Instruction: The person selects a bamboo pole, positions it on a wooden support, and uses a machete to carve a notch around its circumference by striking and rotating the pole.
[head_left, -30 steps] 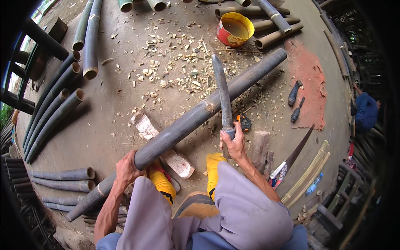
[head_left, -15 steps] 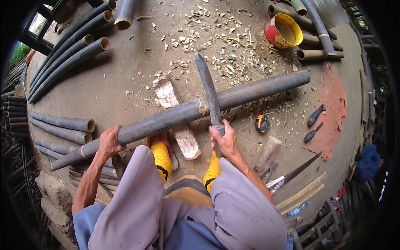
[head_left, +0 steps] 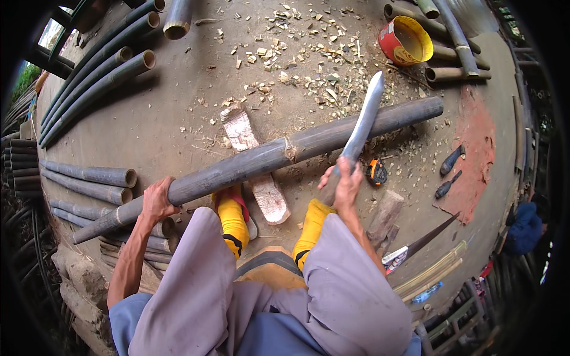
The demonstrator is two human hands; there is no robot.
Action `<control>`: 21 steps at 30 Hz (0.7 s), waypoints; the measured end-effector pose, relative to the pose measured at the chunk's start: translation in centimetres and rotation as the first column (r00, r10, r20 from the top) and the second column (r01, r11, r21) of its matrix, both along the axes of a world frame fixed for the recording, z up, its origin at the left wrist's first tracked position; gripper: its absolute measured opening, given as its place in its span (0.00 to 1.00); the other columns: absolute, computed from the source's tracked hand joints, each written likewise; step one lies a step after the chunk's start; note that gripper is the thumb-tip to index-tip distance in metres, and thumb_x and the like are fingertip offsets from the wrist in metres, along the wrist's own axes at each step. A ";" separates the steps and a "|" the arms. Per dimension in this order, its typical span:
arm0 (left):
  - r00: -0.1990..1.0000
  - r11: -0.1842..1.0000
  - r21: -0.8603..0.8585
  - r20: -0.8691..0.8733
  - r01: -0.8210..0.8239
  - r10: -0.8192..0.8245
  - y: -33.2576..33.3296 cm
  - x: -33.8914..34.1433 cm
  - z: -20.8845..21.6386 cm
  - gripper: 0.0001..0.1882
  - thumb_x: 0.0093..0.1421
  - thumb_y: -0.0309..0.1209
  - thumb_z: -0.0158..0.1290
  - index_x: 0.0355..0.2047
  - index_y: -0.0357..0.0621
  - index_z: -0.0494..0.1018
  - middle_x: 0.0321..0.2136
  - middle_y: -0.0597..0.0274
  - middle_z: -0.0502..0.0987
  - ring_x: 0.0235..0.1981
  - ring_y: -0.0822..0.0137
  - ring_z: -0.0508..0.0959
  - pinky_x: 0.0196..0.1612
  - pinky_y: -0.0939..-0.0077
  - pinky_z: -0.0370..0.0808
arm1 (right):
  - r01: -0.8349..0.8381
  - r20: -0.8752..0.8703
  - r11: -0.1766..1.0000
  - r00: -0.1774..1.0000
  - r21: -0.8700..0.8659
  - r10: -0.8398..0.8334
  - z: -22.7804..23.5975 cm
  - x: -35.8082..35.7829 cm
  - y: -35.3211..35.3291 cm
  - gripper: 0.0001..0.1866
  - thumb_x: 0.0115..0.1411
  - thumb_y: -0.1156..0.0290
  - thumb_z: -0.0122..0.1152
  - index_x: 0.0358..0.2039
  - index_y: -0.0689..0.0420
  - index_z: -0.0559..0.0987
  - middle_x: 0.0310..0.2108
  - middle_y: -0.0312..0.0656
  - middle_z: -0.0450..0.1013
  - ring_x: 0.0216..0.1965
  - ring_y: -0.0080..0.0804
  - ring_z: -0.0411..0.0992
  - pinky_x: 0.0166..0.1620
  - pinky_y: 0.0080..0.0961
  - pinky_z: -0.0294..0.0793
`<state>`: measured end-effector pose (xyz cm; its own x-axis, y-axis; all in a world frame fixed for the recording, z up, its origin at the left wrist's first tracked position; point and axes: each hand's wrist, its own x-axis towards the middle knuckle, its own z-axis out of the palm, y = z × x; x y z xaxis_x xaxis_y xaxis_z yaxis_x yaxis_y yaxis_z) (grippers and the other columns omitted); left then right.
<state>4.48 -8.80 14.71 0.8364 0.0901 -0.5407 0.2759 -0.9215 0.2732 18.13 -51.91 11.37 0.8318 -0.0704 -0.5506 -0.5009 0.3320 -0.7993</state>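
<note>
While you sat with both yellow-socked feet on the ground, your left hand (head_left: pixel 155 200) was wrapped around the long bamboo pole (head_left: pixel 261 159) near its low left end, fingers curled over the top and holding it firm. Your right hand (head_left: pixel 344 185) was closed tight on the handle of the machete (head_left: pixel 363 118), with the blade raised and pointing up and away from your grip.

From that right grip, the pole lay just beyond and slightly to the left, its long axis running from your left hand, low and near you, up toward the far right. The blade crossed over the pole to the right of the pale node ring (head_left: pixel 291 148), so your right hand was the nearer one to that part of the pole; whether the edge touched the bamboo could not be told. Your left hand was well apart from the blade, further down the pole.

Under the pole, between your two grips, lay a pale wooden block (head_left: pixel 252 155). Just right of your right hand sat an orange tape measure (head_left: pixel 376 172), and further beyond the blade tip stood a red-and-yellow bucket (head_left: pixel 406 41) among scattered wood chips (head_left: pixel 309 59).
</note>
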 end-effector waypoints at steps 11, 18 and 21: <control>1.000 1.000 0.002 -0.001 -0.016 0.016 0.6 0.2 0.3 0.33 0.28 0.31 0.65 0.41 0.43 0.72 0.34 0.49 0.79 0.38 0.45 0.79 0.41 0.56 0.75 | -0.563 -0.001 0.822 0.825 -0.083 0.565 -0.7 -3.7 2.6 0.21 0.60 0.57 0.63 0.41 0.61 0.68 0.18 0.39 0.70 0.13 0.26 0.71 0.16 0.24 0.74; 1.000 0.999 0.014 -0.009 -0.029 0.029 0.8 -0.9 0.2 0.32 0.28 0.30 0.64 0.40 0.43 0.73 0.34 0.49 0.79 0.38 0.44 0.78 0.42 0.56 0.76 | -0.010 -0.020 1.000 1.000 0.005 0.010 0.9 -0.2 1.6 0.21 0.60 0.59 0.62 0.40 0.60 0.65 0.21 0.39 0.71 0.14 0.24 0.70 0.15 0.24 0.74; 1.000 1.000 0.023 -0.001 0.001 -0.001 1.5 -0.4 -0.1 0.31 0.28 0.31 0.64 0.40 0.44 0.73 0.34 0.49 0.79 0.37 0.45 0.78 0.41 0.56 0.76 | -0.580 -0.073 0.815 0.812 0.020 0.579 -0.1 -3.6 3.0 0.24 0.58 0.61 0.66 0.44 0.62 0.65 0.21 0.39 0.72 0.14 0.23 0.70 0.16 0.24 0.75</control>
